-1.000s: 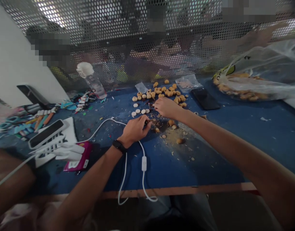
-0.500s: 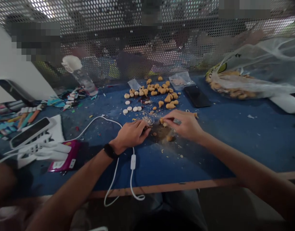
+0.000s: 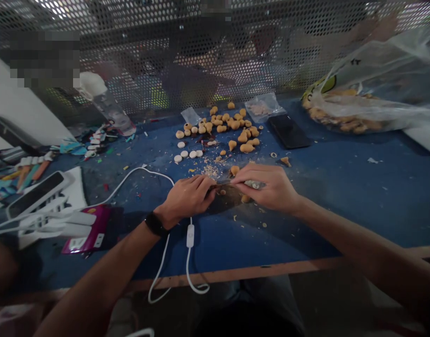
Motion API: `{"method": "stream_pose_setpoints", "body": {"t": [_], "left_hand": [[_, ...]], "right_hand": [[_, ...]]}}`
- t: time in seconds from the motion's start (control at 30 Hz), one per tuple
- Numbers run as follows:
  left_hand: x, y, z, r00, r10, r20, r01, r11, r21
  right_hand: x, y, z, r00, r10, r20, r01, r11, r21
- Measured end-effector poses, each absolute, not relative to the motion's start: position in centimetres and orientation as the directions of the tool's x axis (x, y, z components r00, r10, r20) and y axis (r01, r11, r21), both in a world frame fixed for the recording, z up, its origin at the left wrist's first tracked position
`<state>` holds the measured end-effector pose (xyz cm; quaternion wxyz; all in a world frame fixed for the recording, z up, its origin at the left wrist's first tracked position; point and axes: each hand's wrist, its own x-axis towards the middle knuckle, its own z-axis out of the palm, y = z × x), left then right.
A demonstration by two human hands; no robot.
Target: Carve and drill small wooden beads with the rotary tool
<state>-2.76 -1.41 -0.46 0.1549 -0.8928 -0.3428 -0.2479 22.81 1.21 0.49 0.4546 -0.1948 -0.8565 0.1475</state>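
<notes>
My left hand (image 3: 194, 194) is closed in a pinch over the blue table, its fingertips around something small and dark, mostly hidden. From the right, my right hand (image 3: 267, 186) grips a thin-bladed tool with a mottled grey handle (image 3: 254, 184). The tool's narrow tip reaches to my left fingertips. Just beyond the right fingers lies a tan gourd-shaped piece (image 3: 235, 170); another tan piece (image 3: 245, 198) sits under that hand. Pale shavings (image 3: 211, 170) are scattered behind my left fingers. Farther back is a cluster of tan gourd-shaped pieces (image 3: 234, 124), with several white discs (image 3: 193, 154) at its left.
A black phone (image 3: 288, 131) and a clear bag of tan pieces (image 3: 344, 114) lie at right. A white cable with a switch (image 3: 190, 235) runs beside my left wrist. At left are a pink packet (image 3: 92, 229) and a bottle (image 3: 111, 110). Perforated metal (image 3: 187, 70) stands behind.
My right hand has let go of a tan piece, which lies on the table. The tool's tip now meets my left fingertips. The view has shifted slightly.
</notes>
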Motion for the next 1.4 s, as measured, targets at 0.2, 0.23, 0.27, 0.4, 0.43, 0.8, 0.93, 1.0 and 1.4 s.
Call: {"method": "stream_pose_setpoints", "body": {"t": [0.2, 0.23, 0.27, 0.4, 0.43, 0.8, 0.93, 1.0, 1.4], "left_hand": [[-2.9, -1.3, -0.6, 0.630, 0.564, 0.534, 0.700, -0.711, -0.074], [-2.9, -1.3, -0.6, 0.629, 0.561, 0.538, 0.699, -0.711, -0.075], [-2.9, -1.3, -0.6, 0.628, 0.557, 0.543, 0.697, -0.713, -0.076], [-2.8, -1.3, -0.6, 0.634, 0.544, 0.550, 0.689, -0.721, -0.081], [-2.8, -1.3, -0.6, 0.635, 0.544, 0.549, 0.689, -0.720, -0.084], [-3.0, -1.2, -0.7, 0.654, 0.544, 0.526, 0.684, -0.722, -0.104], [-2.7, -1.3, -0.5, 0.689, 0.502, 0.523, 0.662, -0.730, -0.172], [-2.5, -1.4, -0.3, 0.703, 0.478, 0.527, 0.650, -0.732, -0.204], [-3.0, -1.3, -0.8, 0.648, 0.527, 0.549, 0.675, -0.731, -0.095]], "right_hand": [[22.8, 1.1, 0.6, -0.512, 0.453, 0.730, 0.217, 0.890, -0.400], [22.8, 1.2, 0.5, -0.514, 0.450, 0.730, 0.217, 0.892, -0.397], [22.8, 1.2, 0.5, -0.512, 0.448, 0.732, 0.217, 0.893, -0.395], [22.7, 1.1, 0.5, -0.506, 0.458, 0.731, 0.229, 0.888, -0.398], [22.8, 1.1, 0.5, -0.510, 0.463, 0.724, 0.236, 0.886, -0.400], [22.6, 0.9, 0.2, -0.529, 0.486, 0.696, 0.248, 0.873, -0.421], [22.4, 0.5, -0.3, -0.542, 0.498, 0.677, 0.275, 0.866, -0.417], [22.3, 0.3, -0.5, -0.553, 0.491, 0.673, 0.282, 0.870, -0.404], [22.6, 1.0, -0.5, -0.553, 0.456, 0.697, 0.318, 0.889, -0.329]]}}
